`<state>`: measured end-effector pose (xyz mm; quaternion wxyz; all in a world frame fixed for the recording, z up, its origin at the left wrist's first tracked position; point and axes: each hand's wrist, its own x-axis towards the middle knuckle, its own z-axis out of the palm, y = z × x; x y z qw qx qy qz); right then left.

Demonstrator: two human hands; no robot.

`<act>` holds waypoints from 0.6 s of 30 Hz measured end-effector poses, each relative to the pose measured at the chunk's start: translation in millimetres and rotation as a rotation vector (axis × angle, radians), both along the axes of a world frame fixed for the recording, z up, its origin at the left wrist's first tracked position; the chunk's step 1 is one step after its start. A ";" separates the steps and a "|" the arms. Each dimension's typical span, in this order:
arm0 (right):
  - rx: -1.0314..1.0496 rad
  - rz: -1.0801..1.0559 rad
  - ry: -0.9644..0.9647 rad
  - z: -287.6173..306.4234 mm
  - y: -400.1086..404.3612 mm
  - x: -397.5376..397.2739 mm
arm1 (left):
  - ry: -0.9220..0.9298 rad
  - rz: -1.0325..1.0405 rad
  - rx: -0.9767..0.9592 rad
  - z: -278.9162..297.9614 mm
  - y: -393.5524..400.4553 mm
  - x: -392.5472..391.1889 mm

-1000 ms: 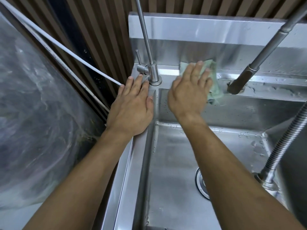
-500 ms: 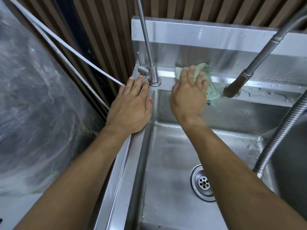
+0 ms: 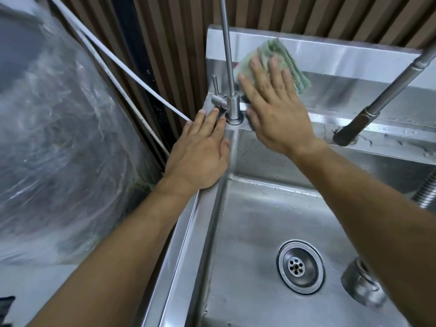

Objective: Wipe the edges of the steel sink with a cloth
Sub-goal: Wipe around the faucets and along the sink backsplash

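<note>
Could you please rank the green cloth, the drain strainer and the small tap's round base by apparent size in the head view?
1. Green cloth, partly hidden
2. Drain strainer, nearer, so unsure
3. Small tap's round base

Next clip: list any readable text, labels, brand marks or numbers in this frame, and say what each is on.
None readable.
White pipe: faint dark marks along it, too blurred to read.
Cloth, slim faucet, steel sink, drain, plastic wrap: no lettering visible.
</note>
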<state>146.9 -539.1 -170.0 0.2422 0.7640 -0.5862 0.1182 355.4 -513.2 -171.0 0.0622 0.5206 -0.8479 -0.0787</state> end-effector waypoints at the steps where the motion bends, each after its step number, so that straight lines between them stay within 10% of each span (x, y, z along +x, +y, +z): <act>1: 0.043 0.039 0.059 -4.1 0.6 -6.0 | 0.003 -0.001 0.002 -1.1 -0.8 0.3; 18: 0.192 0.465 0.836 48.4 -82.1 6.9 | 0.055 0.046 -0.031 0.1 4.7 -1.5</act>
